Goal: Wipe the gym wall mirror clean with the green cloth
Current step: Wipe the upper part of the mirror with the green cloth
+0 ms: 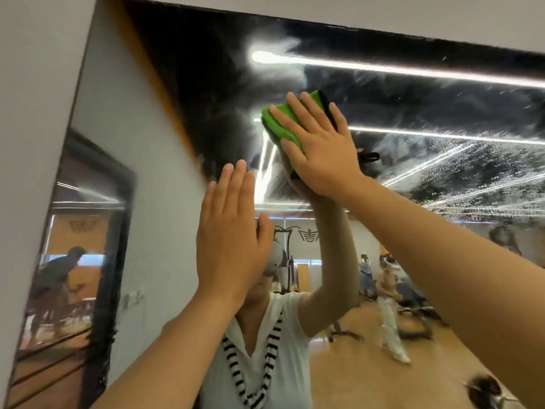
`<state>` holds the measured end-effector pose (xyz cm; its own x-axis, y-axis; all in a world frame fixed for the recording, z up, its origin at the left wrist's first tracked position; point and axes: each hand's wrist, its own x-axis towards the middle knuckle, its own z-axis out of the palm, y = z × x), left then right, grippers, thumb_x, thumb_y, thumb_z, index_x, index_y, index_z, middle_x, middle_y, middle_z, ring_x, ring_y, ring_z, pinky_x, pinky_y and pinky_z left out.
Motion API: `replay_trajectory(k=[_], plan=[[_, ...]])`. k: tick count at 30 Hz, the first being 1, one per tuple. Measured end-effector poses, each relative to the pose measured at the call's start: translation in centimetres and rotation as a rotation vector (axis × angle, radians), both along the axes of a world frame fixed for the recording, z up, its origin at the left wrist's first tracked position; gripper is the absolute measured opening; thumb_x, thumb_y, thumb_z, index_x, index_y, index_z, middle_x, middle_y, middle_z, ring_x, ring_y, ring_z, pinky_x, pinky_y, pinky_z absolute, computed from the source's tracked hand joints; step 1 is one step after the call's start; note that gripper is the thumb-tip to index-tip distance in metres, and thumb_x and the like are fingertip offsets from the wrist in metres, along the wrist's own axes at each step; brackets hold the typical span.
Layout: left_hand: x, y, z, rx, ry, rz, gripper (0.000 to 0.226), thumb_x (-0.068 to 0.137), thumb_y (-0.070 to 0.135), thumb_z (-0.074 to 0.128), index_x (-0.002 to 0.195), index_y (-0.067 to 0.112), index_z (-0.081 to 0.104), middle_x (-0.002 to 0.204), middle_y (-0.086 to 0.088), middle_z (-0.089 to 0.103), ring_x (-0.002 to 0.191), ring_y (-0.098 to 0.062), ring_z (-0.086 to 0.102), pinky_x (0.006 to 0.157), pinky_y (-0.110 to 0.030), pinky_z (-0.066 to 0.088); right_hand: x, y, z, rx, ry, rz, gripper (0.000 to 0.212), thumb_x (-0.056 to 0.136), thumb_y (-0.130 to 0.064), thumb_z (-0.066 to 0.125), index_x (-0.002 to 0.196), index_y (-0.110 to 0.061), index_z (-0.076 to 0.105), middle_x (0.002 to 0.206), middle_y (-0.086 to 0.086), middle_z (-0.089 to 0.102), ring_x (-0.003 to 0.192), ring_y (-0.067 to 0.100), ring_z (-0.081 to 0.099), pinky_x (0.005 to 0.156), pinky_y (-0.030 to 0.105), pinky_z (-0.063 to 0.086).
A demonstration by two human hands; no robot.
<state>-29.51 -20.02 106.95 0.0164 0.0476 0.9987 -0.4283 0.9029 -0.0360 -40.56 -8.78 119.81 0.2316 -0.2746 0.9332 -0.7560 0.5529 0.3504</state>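
Note:
The wall mirror (153,137) fills most of the view, its upper part streaked with wet droplets and smears. A folded green cloth (277,125) with a black edge lies flat against the glass high up near the middle. My right hand (321,143) presses the cloth onto the mirror with straight, spread fingers. My left hand (233,231) is raised lower and to the left, fingers straight and together, palm toward the glass, holding nothing. Whether it touches the mirror cannot be told.
A grey wall (32,113) borders the mirror on the left and top. The reflection shows a gym room with a wooden floor, exercise machines, ceiling light strips and other people. Droplets (460,160) cover the mirror's upper right.

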Motion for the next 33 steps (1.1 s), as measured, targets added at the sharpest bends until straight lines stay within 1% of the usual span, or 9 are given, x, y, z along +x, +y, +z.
replay_trajectory(k=[2,7,11,14,19,22,25,29,33], plan=[[-0.1,0.0,0.0,-0.002,0.002,0.002,0.062,0.1,0.035,0.033,0.157,0.01,0.028,0.165,-0.008,0.026,0.153,-0.024,0.019,0.123,-0.039,0.006,1.1,-1.1,-1.0,-0.003,-0.013,0.031,0.056,0.101,-0.046,0.012,0.156,-0.039,0.018,0.167,-0.005,0.014,0.154,0.014,0.004,0.124,0.042,-0.002],[0.1,0.2,0.1,0.005,0.001,-0.007,0.062,0.1,0.032,0.037,0.157,0.01,0.027,0.165,-0.007,0.023,0.154,-0.021,0.015,0.125,-0.032,0.0,0.1,0.0,-1.6,0.264,0.217,-0.008,0.054,0.102,-0.045,0.016,0.156,-0.038,0.019,0.165,-0.005,0.018,0.153,0.012,0.008,0.123,0.04,0.001],[0.1,0.1,0.0,-0.025,0.028,-0.034,0.064,0.099,0.031,0.039,0.158,0.012,0.022,0.167,-0.005,0.019,0.155,-0.019,0.01,0.125,-0.028,-0.006,-3.2,4.1,3.0,0.081,0.001,0.005,0.061,0.096,-0.05,0.011,0.156,-0.04,0.018,0.167,-0.009,0.012,0.153,0.008,0.004,0.12,0.032,-0.005],[-0.1,0.1,-0.1,-0.037,0.065,-0.04,0.065,0.099,0.033,0.035,0.158,0.013,0.018,0.167,-0.006,0.018,0.155,-0.019,0.009,0.126,-0.031,-0.004,-2.8,3.7,4.0,-0.033,-0.141,0.021,0.054,0.104,-0.044,0.015,0.157,-0.04,0.012,0.168,-0.006,0.005,0.154,0.011,-0.002,0.123,0.039,-0.007],[0.1,0.5,-0.1,-0.029,0.09,-0.045,0.064,0.097,0.032,0.035,0.155,0.011,0.02,0.165,-0.01,0.022,0.155,-0.023,0.013,0.126,-0.031,-0.003,1.1,-1.5,-1.6,0.171,0.187,0.034,0.057,0.101,-0.047,0.011,0.156,-0.037,0.022,0.166,-0.003,0.018,0.154,0.016,0.009,0.123,0.044,0.0],[0.2,0.6,0.0,-0.033,0.067,-0.026,0.062,0.097,0.031,0.034,0.154,0.007,0.027,0.164,-0.011,0.025,0.154,-0.024,0.014,0.126,-0.031,-0.004,0.0,0.2,-0.7,0.305,0.242,0.008,0.056,0.101,-0.048,0.013,0.156,-0.039,0.022,0.166,-0.007,0.016,0.153,0.013,0.009,0.122,0.039,-0.002],[0.2,0.5,0.0,-0.065,0.06,-0.003,0.054,0.098,0.028,0.034,0.15,0.013,0.035,0.161,-0.01,0.032,0.152,-0.025,0.02,0.126,-0.037,0.007,-2.9,3.2,3.0,0.159,0.097,0.023,0.061,0.095,-0.052,0.009,0.155,-0.043,0.018,0.166,-0.01,0.013,0.153,0.008,0.005,0.121,0.035,-0.004],[-0.1,0.8,-0.2,-0.313,-0.042,0.063,0.045,0.097,0.026,0.038,0.14,0.017,0.042,0.15,-0.013,0.049,0.142,-0.029,0.037,0.118,-0.042,0.026,-2.9,3.3,6.0,-0.002,-0.097,0.018,0.052,0.105,-0.046,0.015,0.157,-0.043,0.011,0.168,-0.008,0.005,0.154,0.01,-0.003,0.123,0.04,-0.008],[-0.1,0.7,-0.2,-0.299,-0.05,0.064,0.045,0.096,0.026,0.04,0.138,0.011,0.05,0.146,-0.013,0.053,0.139,-0.03,0.044,0.116,-0.041,0.026,-0.1,0.1,3.5,0.098,0.086,0.02,0.055,0.102,-0.047,0.012,0.157,-0.041,0.014,0.167,-0.008,0.009,0.154,0.012,0.001,0.122,0.04,-0.006]])
